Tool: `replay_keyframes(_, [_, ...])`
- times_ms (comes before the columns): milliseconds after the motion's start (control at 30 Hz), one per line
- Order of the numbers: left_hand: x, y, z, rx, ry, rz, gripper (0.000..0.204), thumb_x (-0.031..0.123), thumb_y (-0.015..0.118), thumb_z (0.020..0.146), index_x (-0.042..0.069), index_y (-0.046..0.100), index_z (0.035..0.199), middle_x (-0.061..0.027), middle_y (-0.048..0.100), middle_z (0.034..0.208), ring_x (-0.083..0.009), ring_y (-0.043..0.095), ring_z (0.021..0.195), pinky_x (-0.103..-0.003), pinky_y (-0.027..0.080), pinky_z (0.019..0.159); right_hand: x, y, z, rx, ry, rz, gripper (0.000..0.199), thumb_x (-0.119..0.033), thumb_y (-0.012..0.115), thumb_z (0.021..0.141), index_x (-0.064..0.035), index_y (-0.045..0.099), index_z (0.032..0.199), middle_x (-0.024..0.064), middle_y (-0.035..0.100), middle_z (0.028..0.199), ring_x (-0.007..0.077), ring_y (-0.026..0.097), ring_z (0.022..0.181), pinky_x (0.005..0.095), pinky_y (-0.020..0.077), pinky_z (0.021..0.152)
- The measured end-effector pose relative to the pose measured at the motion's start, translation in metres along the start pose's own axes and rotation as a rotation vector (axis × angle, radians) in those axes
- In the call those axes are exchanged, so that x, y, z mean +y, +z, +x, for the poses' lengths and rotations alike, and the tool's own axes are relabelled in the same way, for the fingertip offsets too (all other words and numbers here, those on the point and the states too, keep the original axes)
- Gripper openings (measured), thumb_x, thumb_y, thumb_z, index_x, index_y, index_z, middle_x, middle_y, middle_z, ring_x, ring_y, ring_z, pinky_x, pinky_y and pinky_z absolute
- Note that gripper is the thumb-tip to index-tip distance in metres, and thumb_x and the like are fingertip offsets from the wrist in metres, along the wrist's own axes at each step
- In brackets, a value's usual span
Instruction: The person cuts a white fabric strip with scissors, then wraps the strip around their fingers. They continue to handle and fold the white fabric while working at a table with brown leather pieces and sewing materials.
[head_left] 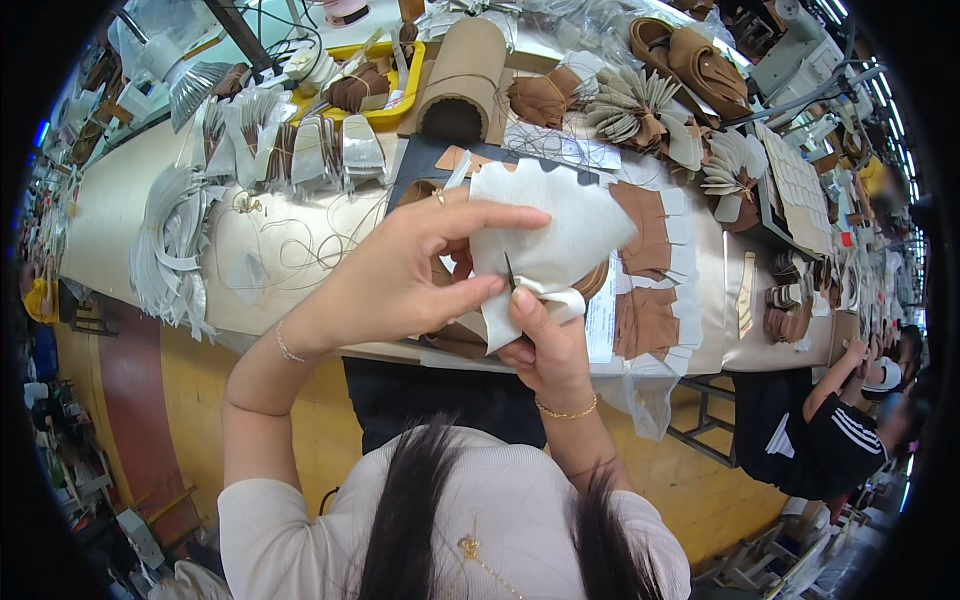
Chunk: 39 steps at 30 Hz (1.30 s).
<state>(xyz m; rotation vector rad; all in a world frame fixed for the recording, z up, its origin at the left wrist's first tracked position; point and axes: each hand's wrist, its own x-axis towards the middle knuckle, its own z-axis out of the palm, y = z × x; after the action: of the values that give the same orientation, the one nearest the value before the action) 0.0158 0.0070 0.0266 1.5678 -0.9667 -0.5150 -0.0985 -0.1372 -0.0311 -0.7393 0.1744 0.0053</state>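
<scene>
Head view looks down past dark hair and a pale top onto two raised hands over the workbench [130,200]. Nearest, the right hand [545,345] is curled shut, thumb up, pinching the lower edge of a white cut piece [545,235] together with a thin dark needle-like tool [509,272] that stands upright at the thumb tip. Just above it the left hand [400,275] comes in from the left, thumb and forefinger closed on the same white piece, the forefinger stretched long across its top edge, the other fingers loosely bent behind. The piece hangs between both hands, lifted off the bench. Under it lie brown cut pieces [645,320] with white tabs. Farther back sit a cardboard roll [465,75], a yellow tray [395,110] and fans of silver pieces [300,150]. At far right another person's arm [835,375] reaches to the bench.
</scene>
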Motion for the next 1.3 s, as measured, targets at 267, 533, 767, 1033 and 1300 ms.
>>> replay_keyframes(267, [0.004,0.003,0.002,-0.029,-0.096,-0.033,0.051,-0.003,0.067,0.078,0.009,0.058,0.127,-0.0056,0.06,0.111,-0.0103,0.057,0.087,-0.025,0.05,0.074,0.001,-0.002,-0.001,0.015,0.012,0.018,0.022,-0.019,0.064,0.092,-0.0027,0.056,0.105,-0.0002,0.055,0.073,0.0007,0.038,0.046,0.0172,0.0264,0.038])
replay_keyframes(533, [0.009,0.005,0.003,-0.142,-0.242,-0.093,0.06,0.0,0.074,0.075,0.006,0.053,0.131,-0.0075,0.055,0.126,-0.0097,0.058,0.095,-0.024,0.051,0.073,0.005,-0.005,0.001,0.038,-0.06,-0.027,0.023,-0.016,0.062,0.092,-0.002,0.055,0.109,-0.0006,0.057,0.075,0.0001,0.04,0.048,0.0164,0.0291,0.038])
replay_keyframes(767, [0.008,-0.002,0.004,-0.079,-0.099,-0.038,0.06,-0.001,0.073,0.075,0.004,0.053,0.131,-0.0058,0.055,0.115,-0.0084,0.053,0.083,-0.022,0.049,0.069,0.005,-0.006,-0.001,0.052,-0.041,-0.008,0.025,-0.016,0.063,0.092,-0.0019,0.055,0.111,0.0003,0.058,0.078,0.0004,0.042,0.049,0.0169,0.0306,0.039])
replay_keyframes(1033, [0.002,-0.009,0.009,-0.092,-0.096,-0.105,0.037,-0.002,0.068,0.081,0.001,0.063,0.118,-0.0072,0.056,0.114,-0.0086,0.056,0.088,-0.021,0.049,0.072,0.007,-0.003,-0.001,0.031,-0.079,-0.025,0.035,-0.018,0.065,0.091,-0.0014,0.052,0.119,0.0025,0.061,0.09,0.0031,0.052,0.063,0.0181,0.0364,0.044])
replay_keyframes(1300, [0.003,-0.009,0.011,-0.163,-0.133,-0.135,0.037,0.0,0.071,0.08,0.002,0.064,0.116,-0.0068,0.058,0.113,-0.0077,0.055,0.082,-0.021,0.048,0.069,0.008,-0.004,-0.001,-0.004,-0.137,-0.002,0.03,-0.019,0.064,0.091,-0.0024,0.055,0.115,0.0024,0.062,0.093,0.0065,0.058,0.075,0.0205,0.0453,0.059])
